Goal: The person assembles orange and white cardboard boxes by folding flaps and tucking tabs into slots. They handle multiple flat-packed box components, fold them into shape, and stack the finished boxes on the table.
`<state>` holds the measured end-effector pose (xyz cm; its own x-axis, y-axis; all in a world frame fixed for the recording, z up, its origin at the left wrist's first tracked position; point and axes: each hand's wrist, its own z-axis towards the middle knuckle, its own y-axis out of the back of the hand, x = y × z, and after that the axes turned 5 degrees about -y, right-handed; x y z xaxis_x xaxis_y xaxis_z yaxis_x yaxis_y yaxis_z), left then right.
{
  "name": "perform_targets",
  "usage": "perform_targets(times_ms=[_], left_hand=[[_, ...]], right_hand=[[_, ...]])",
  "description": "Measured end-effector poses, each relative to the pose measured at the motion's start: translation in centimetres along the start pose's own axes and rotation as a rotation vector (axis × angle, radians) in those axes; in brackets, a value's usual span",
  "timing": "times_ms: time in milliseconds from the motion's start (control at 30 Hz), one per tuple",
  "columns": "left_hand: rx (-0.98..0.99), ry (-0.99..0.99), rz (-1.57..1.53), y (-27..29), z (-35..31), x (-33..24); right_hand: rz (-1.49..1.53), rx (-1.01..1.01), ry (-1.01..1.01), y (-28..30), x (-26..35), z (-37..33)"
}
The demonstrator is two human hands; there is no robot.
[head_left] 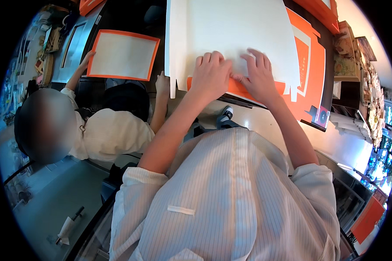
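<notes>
White sheet: large white card sheet (235, 26) flat on dark table (329, 65), in front of the wearer, running past the top of the view; narrow tabs stick out at both near corners.
Orange strip: orange strip (241, 90) along the sheet's near edge, under and between both hands.
Left hand: left hand (211, 71) on near edge, fingers curled; cannot tell if the grip pinches the strip or only presses it.
Right hand: right hand (260, 76) just beside the left, fingers bent and spread, thumb pointing left at the strip; fingertips slightly blurred.
Orange sheets: orange-and-white printed sheets (315, 80) to the right, partly under the white sheet.
Far right corner: orange boxes (324, 15), beyond the printed sheets.
Co-worker: person in light top (115, 132) on the left, one hand (90, 57) at the left edge of a white panel with orange rim (124, 54); other hand (162, 85) near the white sheet's left side, its grip unclear.
Wearer: striped shirt (213, 191), sleeves rolled, both forearms bare.
Below table: dark-and-white shoe (227, 112) on pale floor (252, 122).
Right side: patterned cartons (346, 63), well apart from the hands.
</notes>
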<state>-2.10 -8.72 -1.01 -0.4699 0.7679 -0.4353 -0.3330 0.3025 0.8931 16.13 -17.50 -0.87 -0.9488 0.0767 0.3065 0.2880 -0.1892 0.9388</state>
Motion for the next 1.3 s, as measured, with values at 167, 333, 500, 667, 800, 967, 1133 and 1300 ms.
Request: perform_targets(times_ms=[167,333,500,667,800,967,1133,1300], left_hand=[[-0.360,0.167,0.246,-3.8,-0.4,2.0],[-0.343,-0.072,0.152,-2.4,-2.4,1.1],[-0.372,0.044,-0.094,-3.1,-2.7,-0.5],[-0.446,-0.056,0.108,-4.6,-3.6,-0.3],[-0.534,-0.262,0.128,-4.2,-4.6,0.3],[-0.492,-0.403,0.193,-4.2,-5.5,1.5],[-0.536,-0.330,0.234,-4.4,-6.5,0.6],[-0.550,-0.292,0.206,-4.3,-6.7,0.2]], right_hand=[[-0.201,0.003,-0.144,-2.6,-2.8,-0.8],[-0.197,-0.144,-0.116,-0.8,-6.5,-2.5],[0.086,-0.132,0.150,-0.7,-2.8,-3.1],[0.131,-0.231,-0.110,-1.3,-0.6,-3.1],[0.131,-0.325,-0.103,-1.9,-0.4,-3.5],[-0.020,-0.431,0.052,-2.2,-0.2,-4.6],[-0.060,-0.495,0.185,-2.2,-0.1,-6.3],[-0.144,-0.355,0.158,-3.7,-0.2,-9.7]])
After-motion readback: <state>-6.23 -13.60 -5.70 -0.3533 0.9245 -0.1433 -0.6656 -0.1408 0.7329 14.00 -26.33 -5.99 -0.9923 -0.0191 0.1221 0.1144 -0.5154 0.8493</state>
